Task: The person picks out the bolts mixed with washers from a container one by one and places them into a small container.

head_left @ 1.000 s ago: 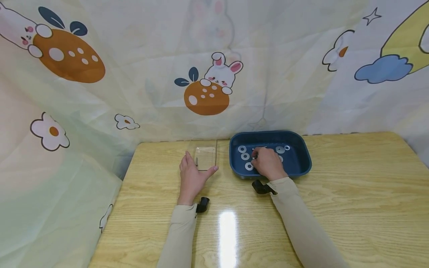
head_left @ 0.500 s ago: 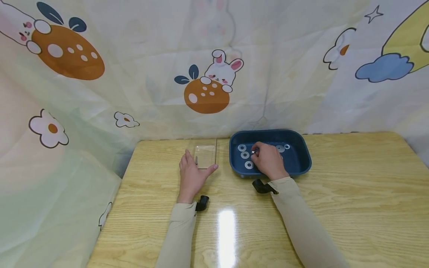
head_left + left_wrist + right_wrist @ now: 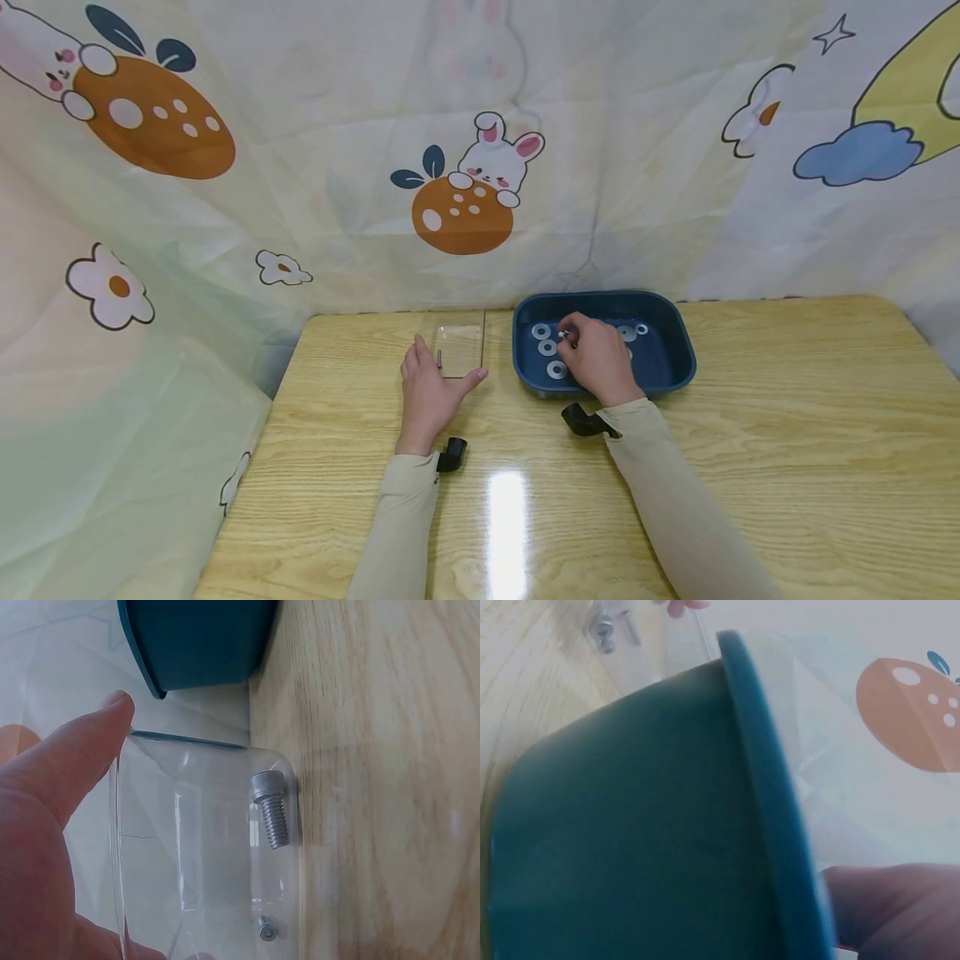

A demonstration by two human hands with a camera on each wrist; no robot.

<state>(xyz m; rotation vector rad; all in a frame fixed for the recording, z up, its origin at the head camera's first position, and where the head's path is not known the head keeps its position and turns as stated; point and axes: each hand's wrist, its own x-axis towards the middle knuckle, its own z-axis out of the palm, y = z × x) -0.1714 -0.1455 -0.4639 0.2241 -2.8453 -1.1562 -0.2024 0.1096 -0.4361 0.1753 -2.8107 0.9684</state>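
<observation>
My left hand [image 3: 431, 400] lies at the near side of a clear plastic box [image 3: 460, 377], its thumb at the right corner and straight fingers along the left side. Through the box's wall in the left wrist view show a large socket head screw [image 3: 271, 810] and a smaller one [image 3: 267, 928]. Over the dark blue tray [image 3: 682, 367], my right hand [image 3: 600, 358] pinches a small shiny metal piece [image 3: 563, 334] between thumb and fingertips; its exact kind cannot be told. In the right wrist view the tray's wall hides most of that hand.
Flat washers [image 3: 557, 369] lie in the tray left of the right hand, and others, such as a small washer [image 3: 642, 330], to its right. A wooden table [image 3: 810, 417] carries box and tray. Behind it hangs a printed curtain [image 3: 637, 167].
My right hand has lifted slightly from the tray's floor and shifted a little left, the small metal piece now showing at its fingertips. The left hand stays put on the box.
</observation>
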